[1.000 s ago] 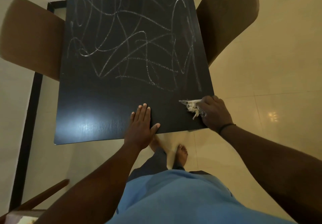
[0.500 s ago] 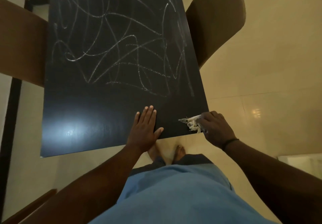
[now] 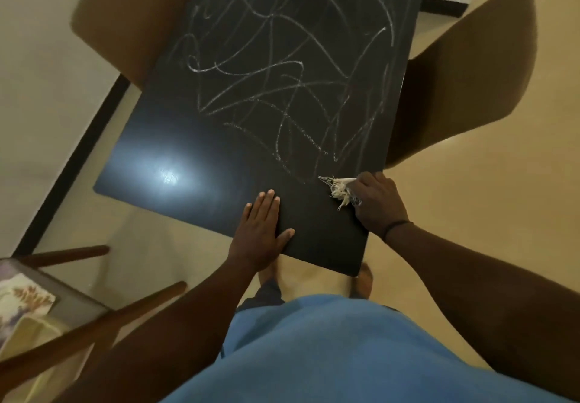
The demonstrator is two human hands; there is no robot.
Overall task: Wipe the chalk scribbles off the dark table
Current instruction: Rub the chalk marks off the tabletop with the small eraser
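Head view: right hand (image 3: 378,205) clutches the frayed rag (image 3: 339,190), now up at the nearest chalk scribbles (image 3: 282,89) from the table (image 3: 314,230) corner; left hand (image 3: 260,233) still flat, fingers straight, bracing. Wiping about to start; marks intact

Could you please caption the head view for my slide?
Left hand flat on the dark table, right hand holding a frayed rag beside chalk scribbles.

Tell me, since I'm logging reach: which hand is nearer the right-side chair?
Right. The right hand is by the table edge beside the chair; the left hand lies flat mid-edge, farther.
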